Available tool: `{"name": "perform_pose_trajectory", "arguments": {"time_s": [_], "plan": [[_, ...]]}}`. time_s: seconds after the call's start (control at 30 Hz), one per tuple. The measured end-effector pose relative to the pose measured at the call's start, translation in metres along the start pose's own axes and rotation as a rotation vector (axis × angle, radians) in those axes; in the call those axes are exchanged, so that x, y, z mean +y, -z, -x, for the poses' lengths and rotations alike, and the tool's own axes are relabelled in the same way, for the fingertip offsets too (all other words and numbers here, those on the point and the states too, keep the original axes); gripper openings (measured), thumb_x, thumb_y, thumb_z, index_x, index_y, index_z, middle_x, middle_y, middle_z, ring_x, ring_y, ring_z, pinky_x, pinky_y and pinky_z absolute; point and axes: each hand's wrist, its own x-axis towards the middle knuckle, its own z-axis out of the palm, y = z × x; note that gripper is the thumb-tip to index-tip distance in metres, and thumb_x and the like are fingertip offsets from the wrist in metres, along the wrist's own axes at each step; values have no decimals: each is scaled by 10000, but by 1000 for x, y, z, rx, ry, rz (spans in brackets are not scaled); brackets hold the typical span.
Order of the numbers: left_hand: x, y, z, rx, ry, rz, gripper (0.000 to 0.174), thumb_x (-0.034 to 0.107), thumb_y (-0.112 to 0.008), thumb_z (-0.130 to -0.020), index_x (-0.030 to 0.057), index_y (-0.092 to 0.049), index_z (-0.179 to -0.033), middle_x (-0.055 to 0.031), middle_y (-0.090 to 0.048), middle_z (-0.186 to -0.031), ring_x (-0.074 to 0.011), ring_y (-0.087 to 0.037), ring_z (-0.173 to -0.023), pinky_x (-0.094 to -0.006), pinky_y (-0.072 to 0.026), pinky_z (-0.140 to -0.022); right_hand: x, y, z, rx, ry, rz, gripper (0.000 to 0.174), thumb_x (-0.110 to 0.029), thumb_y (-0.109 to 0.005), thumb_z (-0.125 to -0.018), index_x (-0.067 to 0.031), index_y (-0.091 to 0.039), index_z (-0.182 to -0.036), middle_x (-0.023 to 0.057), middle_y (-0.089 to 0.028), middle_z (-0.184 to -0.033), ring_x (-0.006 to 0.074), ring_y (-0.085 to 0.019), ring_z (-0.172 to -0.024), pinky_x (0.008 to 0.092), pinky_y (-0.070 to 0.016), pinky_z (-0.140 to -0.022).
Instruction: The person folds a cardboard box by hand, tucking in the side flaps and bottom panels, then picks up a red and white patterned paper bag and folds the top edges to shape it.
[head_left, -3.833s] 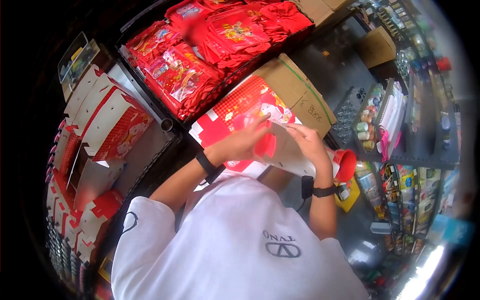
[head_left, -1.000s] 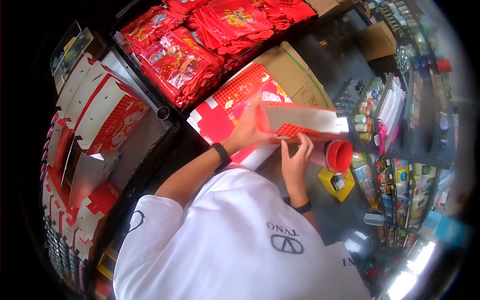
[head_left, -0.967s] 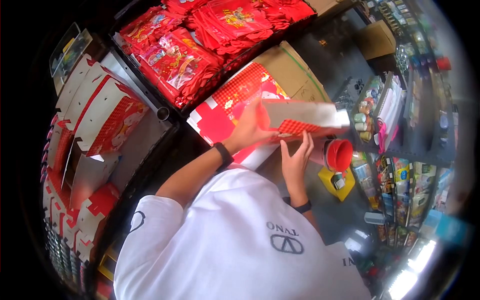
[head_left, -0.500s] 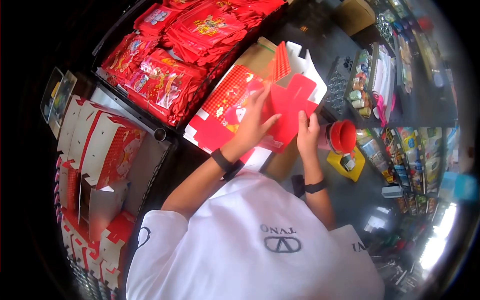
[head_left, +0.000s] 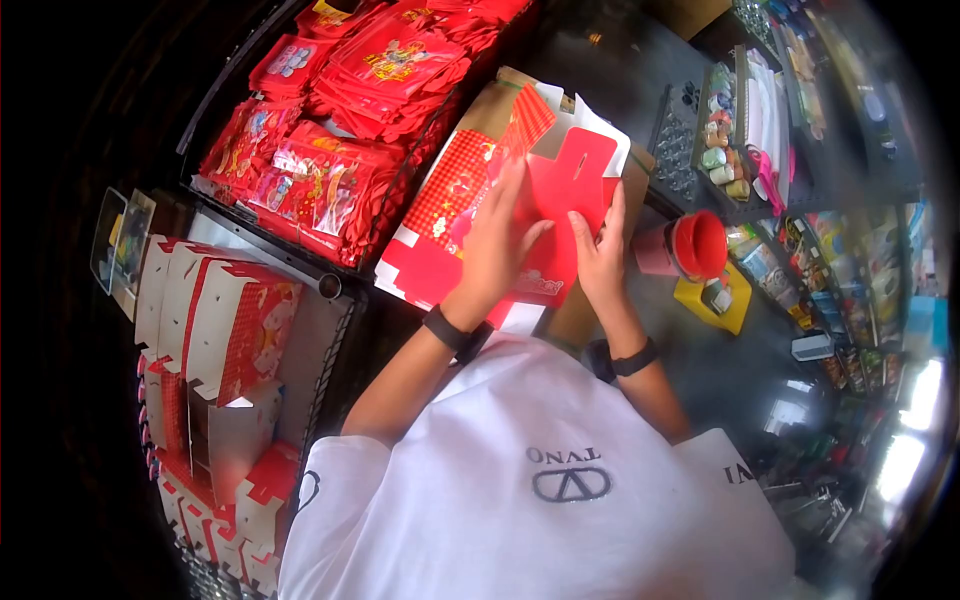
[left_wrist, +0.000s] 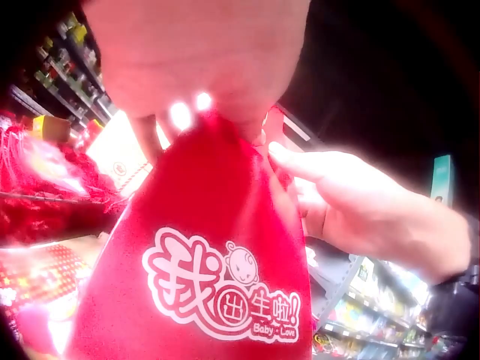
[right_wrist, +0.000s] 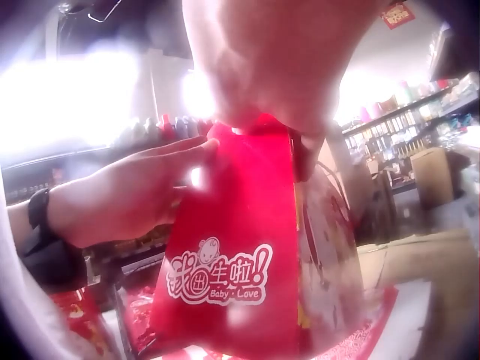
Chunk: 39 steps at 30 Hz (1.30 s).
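Note:
A partly folded red cardboard gift box stands between the hands in the head view, with a slotted tab at its top, a checkered flap on the left and white flaps behind. My left hand holds its left side, fingers along the edge and thumb towards the red panel. On the right side, my right hand grips the edge with its thumb in front. The wrist views show white characters and "Baby Love" printed on the red panel. The left hand's fingertips are partly hidden.
Flat printed box sheets lie under the work, on brown cardboard. A crate of red bags is behind left. Folded boxes are stacked at left. A red cylindrical container and a yellow object stand to the right.
The cardboard was a flat pale sheet, then a folded trough held sideways. Since then it has turned upright, its red panel facing the person, and both hands have moved to its sides.

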Motion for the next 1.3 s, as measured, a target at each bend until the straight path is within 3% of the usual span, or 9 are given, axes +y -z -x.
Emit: {"name": "perform_pose_trajectory", "arguments": {"time_s": [0.23, 0.33, 0.43, 0.53, 0.83, 1.03, 1.13, 1.23, 1.3], "plan": [[1, -3, 2, -9, 36, 31, 852, 109, -843, -889, 79, -416, -1625, -222, -573, -1470, -381, -615, -1301, -440, -531, -1046, 8, 2, -5, -12, 37, 19, 732, -127, -634, -1081, 30, -221, -1664, 216, -588, -1466, 229, -644, -1251, 343, -528, -1022], [0, -3, 1, -15, 40, 35, 822, 100, -823, -907, 73, -420, -1623, -225, -576, -1460, -377, -615, -1296, -435, -526, -1051, 1, 5, -6, -54, -15, 33, 750, -298, -596, -1105, 54, -229, -1656, 306, -389, -1643, 381, -420, -1519, 443, -343, -1237], [0, -3, 0, -14, 45, 48, 797, 91, -808, -920, 71, -426, -1619, -225, -579, -1453, -375, -614, -1295, -431, -519, -1062, -11, 5, -7, -64, -33, 29, 722, -302, -574, -1114, 61, -251, -1647, 313, -399, -1635, 396, -423, -1515, 454, -326, -1247], [-3, -6, 0, 2, 14, 54, 778, 81, -797, -927, 68, -433, -1614, -222, -581, -1450, -374, -612, -1298, -432, -514, -1069, -6, 2, -8, -41, 24, 39, 702, -294, -567, -1117, 67, -269, -1640, 322, -436, -1607, 406, -438, -1503, 457, -325, -1247], [-4, -5, 2, -37, 8, 41, 562, 63, -743, -970, 92, -591, -1510, -209, -574, -1493, -352, -601, -1334, -408, -497, -1099, -13, 7, -10, -38, -7, 134, 638, -315, -533, -1130, 78, -362, -1602, 317, -569, -1493, 395, -600, -1362, 427, -490, -1108], [-9, -10, 7, -14, 68, 229, 505, 23, -747, -944, 146, -678, -1428, -209, -567, -1520, -384, -567, -1397, -431, -494, -1124, -14, 8, -11, -19, -13, 114, 574, -315, -542, -1127, 50, -461, -1563, 261, -604, -1485, 371, -615, -1352, 409, -493, -1108], [-9, -9, 9, -10, 83, 302, 512, -19, -731, -944, 128, -676, -1431, -212, -552, -1537, -374, -557, -1416, -424, -487, -1136, -13, 8, -10, -22, -16, 62, 532, -271, -574, -1115, 45, -502, -1538, 244, -615, -1481, 353, -618, -1353, 405, -497, -1106], [-14, -9, 12, -3, 52, 348, 516, -69, -713, -938, 105, -680, -1423, -212, -528, -1560, -363, -556, -1419, -415, -491, -1138, -10, 7, -9, 27, 131, 93, 450, -152, -625, -1090, 82, -563, -1470, 213, -680, -1382, 244, -676, -1226, 336, -518, -1041], [-16, -6, 14, -12, 44, 367, 517, -96, -703, -932, 94, -686, -1413, -210, -510, -1576, -356, -550, -1425, -410, -492, -1140, -2, 6, -4, 35, 153, 63, 416, -108, -646, -1071, 100, -593, -1427, 203, -687, -1362, 248, -675, -1222, 334, -518, -1040]]}}
